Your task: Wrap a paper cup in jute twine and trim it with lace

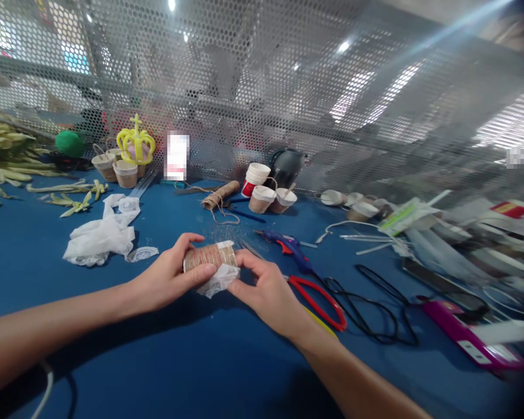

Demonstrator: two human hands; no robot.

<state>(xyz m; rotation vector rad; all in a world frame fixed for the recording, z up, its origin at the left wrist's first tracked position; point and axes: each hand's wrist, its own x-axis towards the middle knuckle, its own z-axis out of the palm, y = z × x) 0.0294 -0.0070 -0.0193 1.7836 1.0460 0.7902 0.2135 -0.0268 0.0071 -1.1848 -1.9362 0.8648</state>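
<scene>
Above the blue table a paper cup wrapped in brown and reddish twine (207, 256) lies on its side in my left hand (168, 276), thumb across the front. White lace (220, 280) covers part of the cup's right side and hangs below it. The fingers of my right hand (268, 291) are closed at the cup's right end, thumb and fingertips at the lace edge. Left of my hands lies a crumpled heap of white lace (100, 240). Just beyond my right hand are red-handled scissors (321, 302) and a blue glue gun (283, 247).
Behind stand twine-wrapped cups (262, 199), a roll of twine (220, 195) and a yellow crown-shaped piece (135, 142) against a perforated metal screen (227, 87). Black cable (375, 326) and a purple power strip (467, 334) lie at right. Glue sticks (371, 240) lie farther back.
</scene>
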